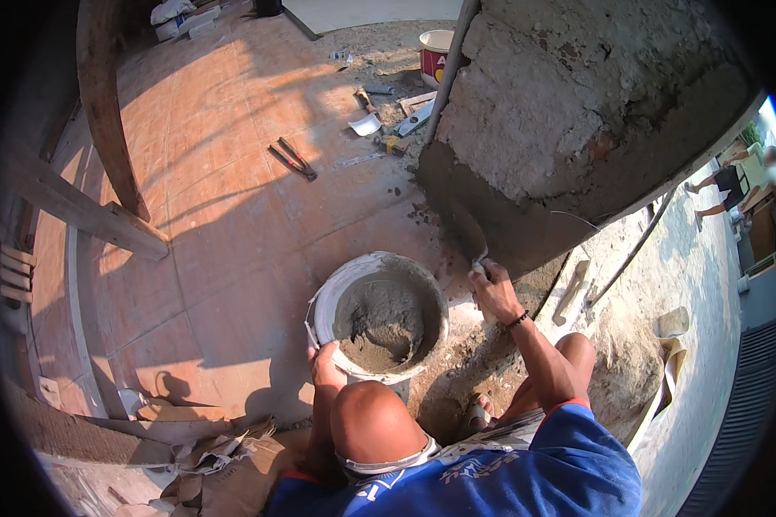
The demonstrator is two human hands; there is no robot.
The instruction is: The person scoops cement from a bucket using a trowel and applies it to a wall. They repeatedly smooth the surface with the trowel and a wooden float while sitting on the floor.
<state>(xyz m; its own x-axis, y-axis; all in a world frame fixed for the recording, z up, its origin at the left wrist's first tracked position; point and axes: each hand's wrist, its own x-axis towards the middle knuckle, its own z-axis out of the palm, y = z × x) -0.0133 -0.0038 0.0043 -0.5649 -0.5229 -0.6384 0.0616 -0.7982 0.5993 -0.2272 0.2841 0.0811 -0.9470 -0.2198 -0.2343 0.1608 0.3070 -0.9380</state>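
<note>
A round white bucket (326,303) of wet grey mortar (375,323) stands in front of my knees. My left hand (326,365) grips its near left rim, fingers partly hidden. With my right hand (495,293) I hold a trowel (469,233) by its handle, fingers wrapped round it. The blade lies against the lower part of a rough masonry pillar (535,95), over a dark band of fresh mortar (500,226). Higher up, the pillar's surface is pale, dry and uneven.
Red-handled pincers (293,161), a spirit level (416,119) and a red paint bucket (434,59) sit beyond. Wooden posts (108,112) stand left; torn paper bags (241,474) lie near left. A board (569,291) lies right. Another person (737,179) is at far right.
</note>
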